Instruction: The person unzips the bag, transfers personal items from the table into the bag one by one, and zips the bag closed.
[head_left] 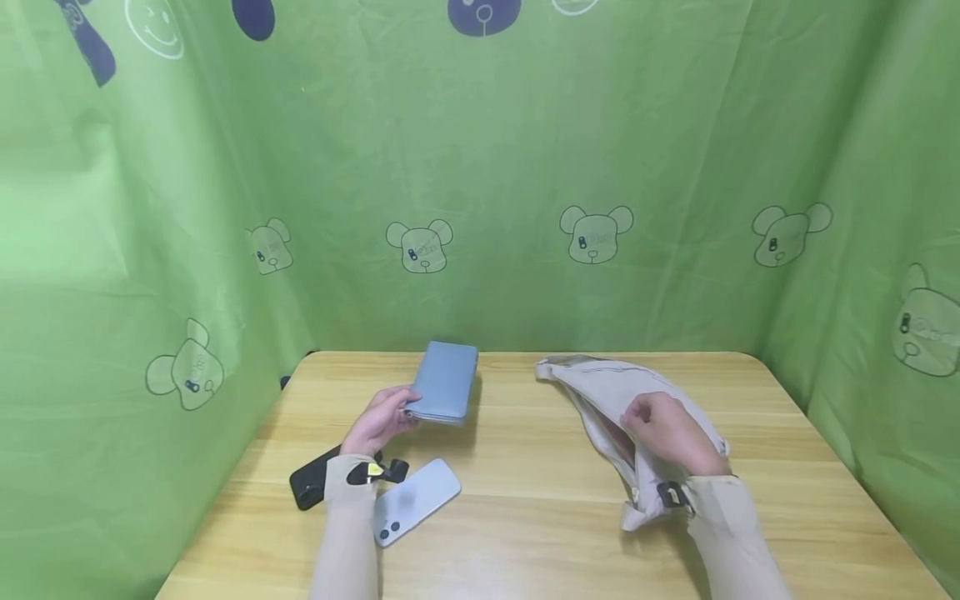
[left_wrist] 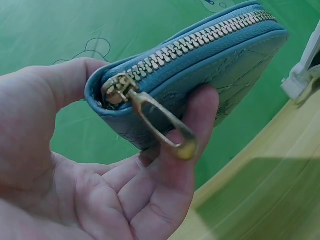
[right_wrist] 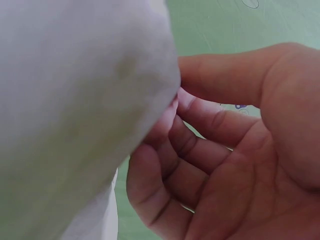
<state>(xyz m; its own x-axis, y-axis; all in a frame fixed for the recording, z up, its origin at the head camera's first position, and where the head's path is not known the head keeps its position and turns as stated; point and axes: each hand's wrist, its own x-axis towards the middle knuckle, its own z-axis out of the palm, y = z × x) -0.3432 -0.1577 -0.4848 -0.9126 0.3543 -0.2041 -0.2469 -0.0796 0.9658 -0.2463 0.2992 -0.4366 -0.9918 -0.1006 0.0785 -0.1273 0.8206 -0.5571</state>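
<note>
My left hand point(head_left: 381, 423) grips a blue zip-around wallet point(head_left: 446, 379) by its near end, holding it above the table. In the left wrist view the wallet point(left_wrist: 200, 65) shows a gold zipper, drawn shut, with a long pull point(left_wrist: 162, 125) hanging by the fingers. On the right, my right hand point(head_left: 670, 429) pinches the edge of a pale fabric bag point(head_left: 622, 379), whose long opening gapes toward the left. The right wrist view has the bag cloth point(right_wrist: 85, 90) between the thumb and fingers of the hand point(right_wrist: 225, 135). What lies inside the bag is hidden.
Beneath the left forearm lie a light blue phone point(head_left: 420, 498), camera side up, and a black object point(head_left: 311, 482) partly covered by the sleeve. All stand on a wooden table point(head_left: 525, 533). Green printed curtains point(head_left: 510, 292) surround its back and sides.
</note>
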